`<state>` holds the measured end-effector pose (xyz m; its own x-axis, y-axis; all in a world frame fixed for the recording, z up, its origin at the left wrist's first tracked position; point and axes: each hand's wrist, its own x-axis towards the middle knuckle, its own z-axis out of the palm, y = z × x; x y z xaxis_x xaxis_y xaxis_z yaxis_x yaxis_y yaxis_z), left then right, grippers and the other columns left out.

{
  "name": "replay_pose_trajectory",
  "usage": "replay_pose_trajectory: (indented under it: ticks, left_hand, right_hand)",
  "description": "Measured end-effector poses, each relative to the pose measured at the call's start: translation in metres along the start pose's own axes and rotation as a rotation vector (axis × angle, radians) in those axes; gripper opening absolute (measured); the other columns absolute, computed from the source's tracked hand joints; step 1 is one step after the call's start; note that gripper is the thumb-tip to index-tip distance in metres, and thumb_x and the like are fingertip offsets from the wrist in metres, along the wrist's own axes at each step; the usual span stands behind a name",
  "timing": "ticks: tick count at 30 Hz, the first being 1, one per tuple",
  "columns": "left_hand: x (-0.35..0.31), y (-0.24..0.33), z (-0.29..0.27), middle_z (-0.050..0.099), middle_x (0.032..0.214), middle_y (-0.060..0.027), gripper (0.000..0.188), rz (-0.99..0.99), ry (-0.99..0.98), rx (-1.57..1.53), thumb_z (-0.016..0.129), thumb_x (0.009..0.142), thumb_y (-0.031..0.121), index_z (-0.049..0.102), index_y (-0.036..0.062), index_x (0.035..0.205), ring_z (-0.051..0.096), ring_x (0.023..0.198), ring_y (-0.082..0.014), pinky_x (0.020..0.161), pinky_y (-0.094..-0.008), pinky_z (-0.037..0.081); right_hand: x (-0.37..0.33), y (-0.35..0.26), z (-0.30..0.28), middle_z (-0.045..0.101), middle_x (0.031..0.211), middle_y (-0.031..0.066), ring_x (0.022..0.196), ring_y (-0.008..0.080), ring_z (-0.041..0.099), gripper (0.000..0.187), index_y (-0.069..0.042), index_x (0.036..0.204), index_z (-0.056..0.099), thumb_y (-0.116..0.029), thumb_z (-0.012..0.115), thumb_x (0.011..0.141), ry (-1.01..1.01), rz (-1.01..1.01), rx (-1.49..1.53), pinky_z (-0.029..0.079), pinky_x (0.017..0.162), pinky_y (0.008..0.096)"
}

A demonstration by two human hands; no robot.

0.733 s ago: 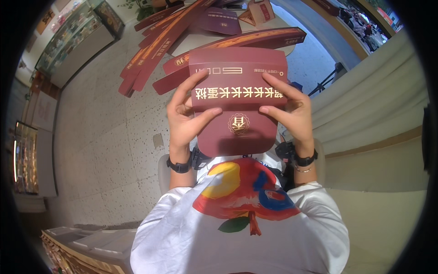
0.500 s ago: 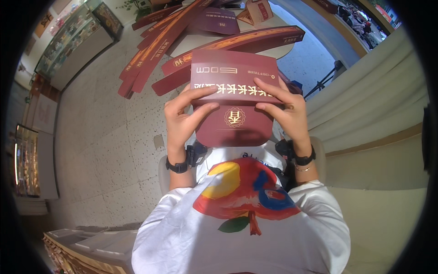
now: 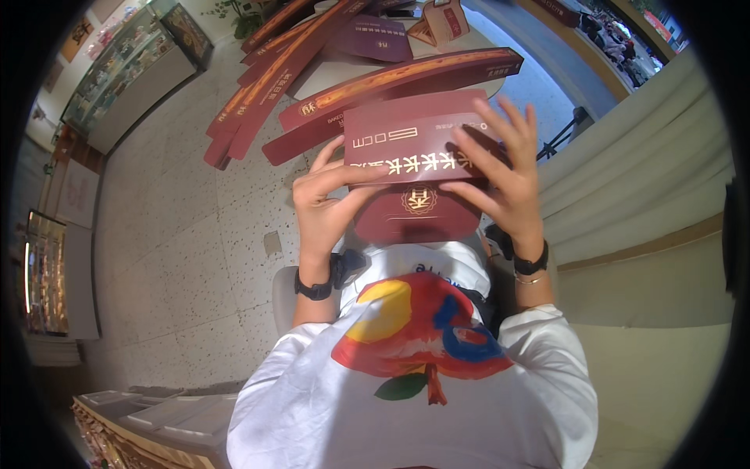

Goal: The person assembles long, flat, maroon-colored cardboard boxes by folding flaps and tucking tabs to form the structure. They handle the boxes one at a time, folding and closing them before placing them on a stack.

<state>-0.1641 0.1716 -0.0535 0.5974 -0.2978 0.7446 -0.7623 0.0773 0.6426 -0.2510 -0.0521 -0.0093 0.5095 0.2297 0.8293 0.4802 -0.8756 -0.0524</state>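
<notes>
A maroon cardboard box [image 3: 418,125] with gold print is held up in front of my chest, its rounded flap [image 3: 418,223] bent down toward me along a crease. My left hand [image 3: 324,195] grips its left side, thumb below the crease and a finger across the panel above. At the right side, my right hand [image 3: 509,176] is open, its fingers spread and lifted, with the thumb close to the crease. Whether that thumb touches the cardboard I cannot tell. The back of the box is hidden.
Beyond the box, a round pale table [image 3: 312,82] bears several long maroon cartons [image 3: 406,74], a purple card piece [image 3: 375,37] and a tan carrier box [image 3: 440,23]. A cream curtain [image 3: 625,156] hangs at right. A glass display case [image 3: 117,70] stands far left.
My right hand has loosened from the box and spread its fingers upward. The box has shifted slightly right and tilted, with my left hand moving along on it.
</notes>
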Motion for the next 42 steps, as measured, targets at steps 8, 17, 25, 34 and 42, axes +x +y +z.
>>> replay_pose_trajectory:
  ticks: [8,17,25,34,42]
  left_hand:
    - [0.003,0.007,0.002,0.074,0.079,-0.0048,0.022,-0.039,0.058,0.031,0.080,0.065,0.001,0.076,0.0077,0.086,0.069,0.079,-0.0172,0.108,-0.0473,0.035]
    - [-0.002,0.005,0.001,0.073,0.079,-0.0046,0.020,0.128,-0.011,0.147,0.081,0.065,0.007,0.077,0.0095,0.084,0.068,0.079,-0.0195,0.108,-0.0475,0.034]
    - [0.000,0.019,-0.004,0.072,0.081,-0.0065,0.024,0.198,-0.228,0.203,0.078,0.072,0.014,0.077,0.0108,0.095,0.068,0.081,-0.0203,0.111,-0.0514,0.031]
    - [-0.007,0.041,-0.037,0.073,0.075,-0.0049,0.029,0.206,0.071,0.101,0.065,0.084,0.039,0.078,0.0135,0.088,0.072,0.082,-0.0203,0.114,-0.0549,0.024]
    - [-0.008,0.033,-0.026,0.073,0.072,-0.0066,0.035,0.202,0.033,-0.126,0.063,0.084,0.044,0.078,0.0122,0.087,0.072,0.087,-0.0232,0.115,-0.0569,0.022]
  right_hand:
    - [0.014,0.008,0.006,0.072,0.107,0.0024,0.103,0.0191,0.068,0.032,-0.014,0.107,0.073,-0.020,0.076,0.075,-0.184,-0.200,0.216,0.036,0.109,0.0508]
    - [0.017,-0.011,-0.003,0.072,0.102,0.0065,0.100,0.0219,0.068,0.027,-0.008,0.103,0.072,-0.020,0.072,0.079,-0.291,-0.138,0.187,0.043,0.104,0.0486]
    - [0.011,-0.015,-0.010,0.071,0.110,0.0087,0.105,0.0228,0.067,0.026,-0.006,0.103,0.071,-0.010,0.071,0.077,-0.278,-0.235,0.096,0.054,0.091,0.0374]
    - [0.004,0.006,-0.043,0.057,0.135,0.0163,0.128,0.0358,0.051,0.065,-0.011,0.121,0.066,-0.050,0.074,0.070,-0.074,0.016,0.269,0.033,0.109,0.0524]
    - [0.020,0.005,-0.021,0.038,0.147,0.0221,0.134,0.0412,0.038,0.068,-0.015,0.122,0.068,-0.039,0.086,0.061,-0.156,-0.055,0.725,0.031,0.109,0.0483]
